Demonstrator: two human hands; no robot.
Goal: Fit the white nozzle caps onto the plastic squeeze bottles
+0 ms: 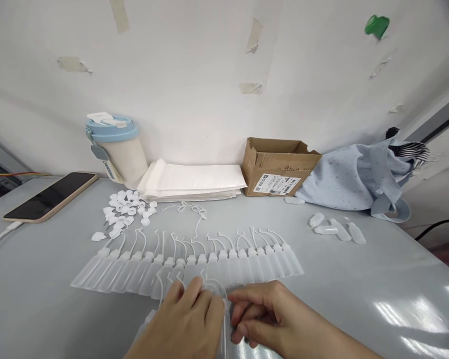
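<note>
A long row of small translucent plastic bottles with thin bent white tubes lies side by side across the grey table. In front of it a second group of bottles is mostly covered by my left hand. That hand's fingers are bent down over these bottles, whose tubes stick out past the knuckles. My right hand is just to the right of the nearest bottle, index fingertip by its neck. Its fingers are loosely curled, with a gap between thumb and index finger, and nothing shows in it.
White caps are piled at the left, near a phone and a tumbler. White packets, a cardboard box and a light blue bag stand along the wall. Loose small bottles lie at right; loose tubes at centre.
</note>
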